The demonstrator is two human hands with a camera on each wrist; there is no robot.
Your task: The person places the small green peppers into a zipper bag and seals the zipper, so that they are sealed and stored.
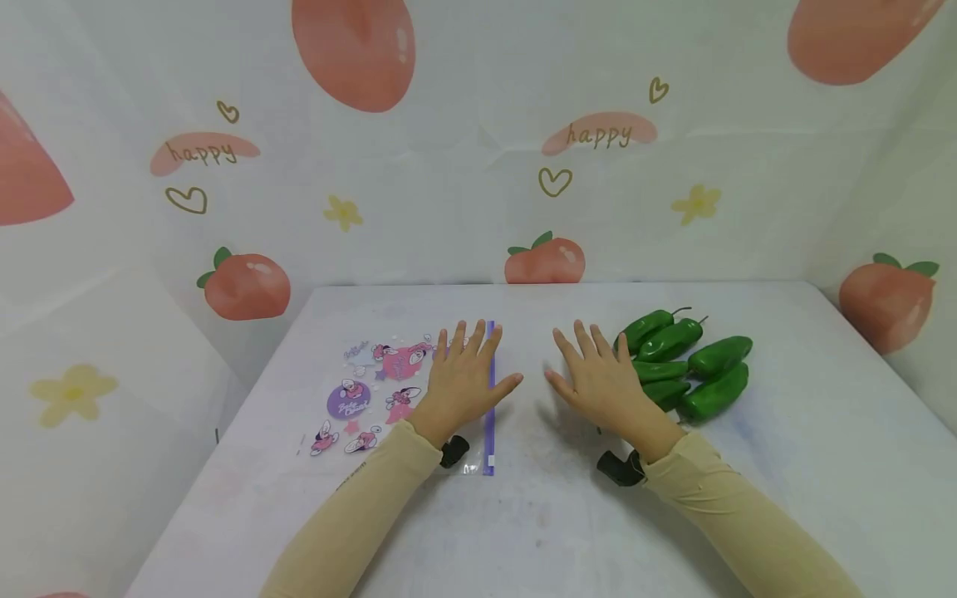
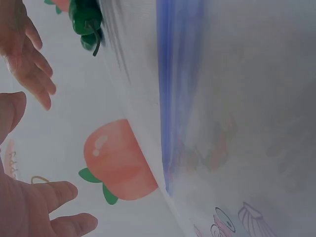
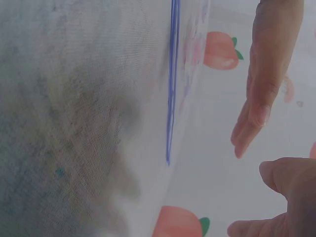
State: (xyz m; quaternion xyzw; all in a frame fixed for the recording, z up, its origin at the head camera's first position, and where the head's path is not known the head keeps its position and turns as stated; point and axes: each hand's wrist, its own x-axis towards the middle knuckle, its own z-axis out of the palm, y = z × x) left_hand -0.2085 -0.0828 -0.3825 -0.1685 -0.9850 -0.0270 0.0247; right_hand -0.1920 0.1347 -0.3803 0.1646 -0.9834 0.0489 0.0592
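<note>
My left hand is held above a clear zip bag with pink and purple cartoon prints, its fingers spread and straight. A blue-purple zip strip runs along the bag's right edge, near my left thumb. My right hand, fingers also spread, hovers over the table just left of a group of green peppers. Part of that group is hidden behind the right hand. Neither hand holds anything. In the wrist views both hands appear raised off the table, apart from each other.
The white table ends at the back against a white cloth backdrop printed with peaches, hearts and flowers. A dark strap piece shows at the right wrist, and another dark piece at the left wrist.
</note>
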